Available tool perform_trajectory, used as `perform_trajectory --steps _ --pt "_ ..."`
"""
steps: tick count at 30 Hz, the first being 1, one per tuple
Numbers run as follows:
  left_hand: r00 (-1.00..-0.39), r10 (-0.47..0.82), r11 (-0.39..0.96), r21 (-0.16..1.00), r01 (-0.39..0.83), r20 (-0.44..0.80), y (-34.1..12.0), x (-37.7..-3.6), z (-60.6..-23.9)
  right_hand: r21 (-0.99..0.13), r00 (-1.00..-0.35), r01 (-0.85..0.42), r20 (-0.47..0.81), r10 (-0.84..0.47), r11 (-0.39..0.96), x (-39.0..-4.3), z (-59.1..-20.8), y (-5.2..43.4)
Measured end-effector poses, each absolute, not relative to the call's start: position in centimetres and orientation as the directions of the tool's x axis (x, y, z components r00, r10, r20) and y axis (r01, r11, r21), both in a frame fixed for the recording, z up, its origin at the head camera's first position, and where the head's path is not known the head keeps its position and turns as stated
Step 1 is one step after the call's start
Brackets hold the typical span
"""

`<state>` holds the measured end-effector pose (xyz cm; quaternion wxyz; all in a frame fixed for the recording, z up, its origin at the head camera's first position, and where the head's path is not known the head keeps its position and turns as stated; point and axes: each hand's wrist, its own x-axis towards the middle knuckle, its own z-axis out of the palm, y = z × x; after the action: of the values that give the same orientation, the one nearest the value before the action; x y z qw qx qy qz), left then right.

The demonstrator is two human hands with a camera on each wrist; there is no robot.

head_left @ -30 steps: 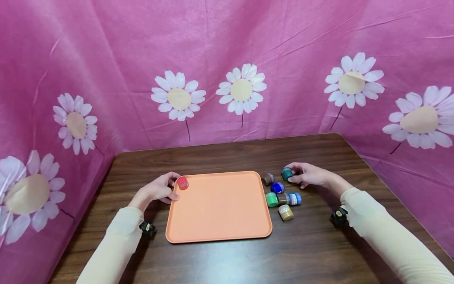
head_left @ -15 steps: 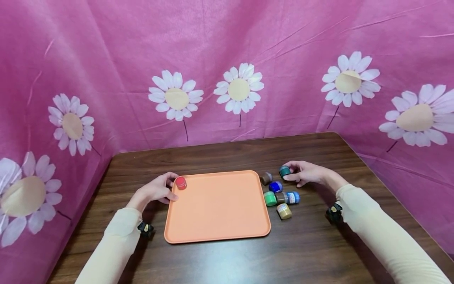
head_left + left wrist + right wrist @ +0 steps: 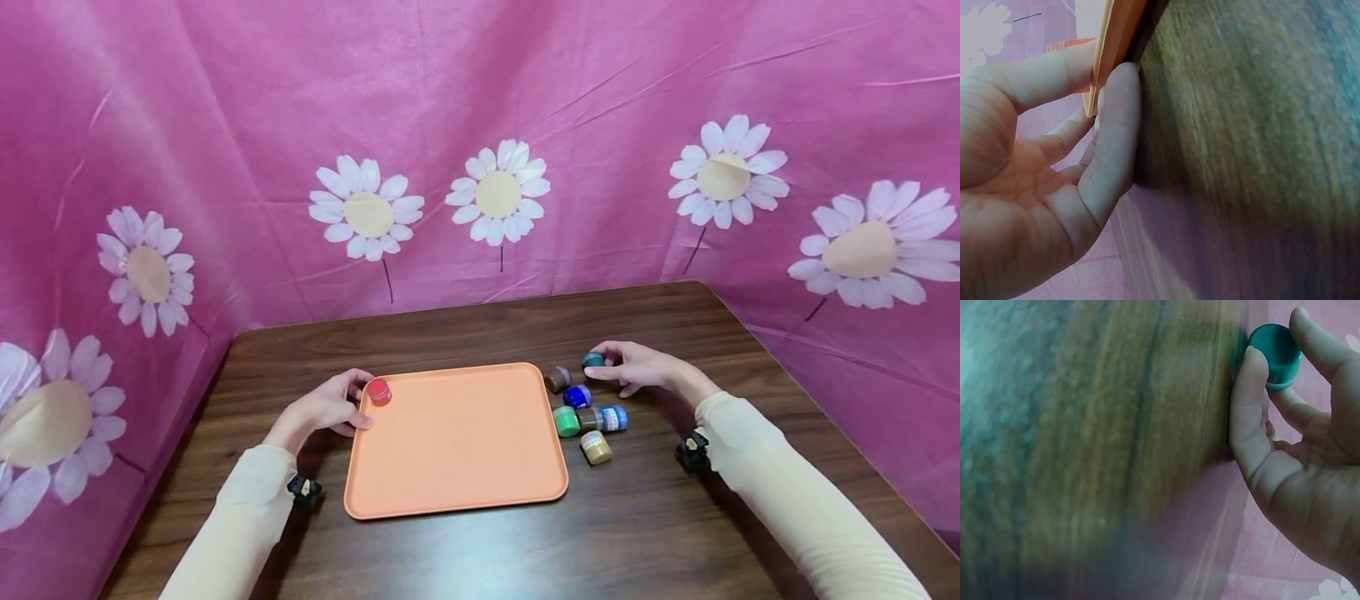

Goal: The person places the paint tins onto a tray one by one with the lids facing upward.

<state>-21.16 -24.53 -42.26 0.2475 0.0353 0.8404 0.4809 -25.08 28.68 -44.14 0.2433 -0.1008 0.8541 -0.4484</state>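
Head view — right hand point(image 3: 637, 367) pinches teal jar point(image 3: 593, 360); left hand point(image 3: 330, 405) at red jar point(image 3: 378, 391).

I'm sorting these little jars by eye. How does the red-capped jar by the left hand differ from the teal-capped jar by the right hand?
The small red-capped jar stands upright in the corner of the orange plastic tray; the small teal-capped jar is on the dark wooden table, off the tray. The red one stands alone at the left hand; the teal one is pinched by the right hand, beside other jars. Both look alike in size and shape.
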Motion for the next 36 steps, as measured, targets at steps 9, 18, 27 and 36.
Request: perform_trajectory --steps 9,18,27,36 --pt "-0.873 0.315 0.526 0.834 -0.166 -0.373 -24.6 -21.5 -42.3 -0.812 -0.866 0.058 -0.330 -0.375 0.580 -24.8 -43.7 28.8" --pt "-0.871 0.318 0.527 0.833 -0.165 -0.374 -24.8 -21.7 -42.0 -0.821 -0.866 0.068 -0.331 -0.376 0.567 -25.3 -43.6 28.7" --pt "-0.874 0.318 0.533 0.832 -0.155 -0.367 -24.1 -22.1 -42.5 -0.827 -0.861 0.094 -0.347 -0.371 0.555 -25.3 -43.5 29.5" --pt "-0.867 0.328 0.520 0.838 -0.166 -0.376 -24.6 -21.4 -42.2 -0.849 -0.852 0.100 -0.343 -0.397 0.519 -25.3 -44.1 29.4"
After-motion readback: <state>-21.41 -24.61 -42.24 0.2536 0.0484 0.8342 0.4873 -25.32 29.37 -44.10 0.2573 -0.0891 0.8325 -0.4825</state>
